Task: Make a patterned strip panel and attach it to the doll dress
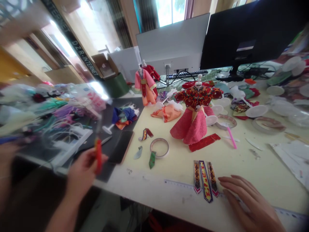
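Note:
My left hand is closed around a pair of scissors with red handles, held up near the table's front edge at the left; the blades are blurred. Flat on the table at the right rests my right hand, fingers stretched out and nothing in it. Just left of its fingertips lie three patterned pointed fabric strips, side by side across a clear ruler. Further back stands a small mannequin with a dark-red patterned top and a pink skirt. A red fabric strip lies before it.
A tape roll touches a green fabric piece. A phone lies beside my left hand. Monitors stand at the back. Bagged fabrics crowd the left, near another person's blurred arm. A pink pen lies right.

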`<state>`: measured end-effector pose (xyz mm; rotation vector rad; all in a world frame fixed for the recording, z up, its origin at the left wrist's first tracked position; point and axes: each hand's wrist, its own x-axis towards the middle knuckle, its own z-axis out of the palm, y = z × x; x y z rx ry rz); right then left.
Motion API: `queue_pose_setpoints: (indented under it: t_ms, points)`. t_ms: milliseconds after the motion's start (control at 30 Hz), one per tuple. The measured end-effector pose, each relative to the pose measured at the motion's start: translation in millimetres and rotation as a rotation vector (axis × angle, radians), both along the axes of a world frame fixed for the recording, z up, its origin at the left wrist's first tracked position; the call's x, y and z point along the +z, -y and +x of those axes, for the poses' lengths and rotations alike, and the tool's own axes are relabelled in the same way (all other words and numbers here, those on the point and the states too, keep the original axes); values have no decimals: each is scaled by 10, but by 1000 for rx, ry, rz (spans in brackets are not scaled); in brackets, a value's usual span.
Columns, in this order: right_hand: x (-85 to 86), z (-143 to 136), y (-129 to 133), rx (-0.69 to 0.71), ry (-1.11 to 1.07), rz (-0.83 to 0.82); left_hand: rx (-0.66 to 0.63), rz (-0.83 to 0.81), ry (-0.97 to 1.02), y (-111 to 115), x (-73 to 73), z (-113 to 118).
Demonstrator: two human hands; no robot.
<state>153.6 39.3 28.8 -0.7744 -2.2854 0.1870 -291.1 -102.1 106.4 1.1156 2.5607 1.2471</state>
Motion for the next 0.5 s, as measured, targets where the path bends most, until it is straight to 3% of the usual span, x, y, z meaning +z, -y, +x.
queue_pose_setpoints:
  t_ms: [133, 267, 400, 500]
  points:
    - [59, -216, 195, 14, -55, -96, -357, -25, 52, -235, -83, 1061]
    - [51, -493, 438, 61, -166, -307, -795, 71, 84, -396, -335, 1948]
    - [13, -550, 519, 69, -363, -583, -1009, 108, -13, -451, -571, 2394]
    - [179, -433, 504, 109, -449, -758, -1090, 166, -45, -459, -563, 2445]
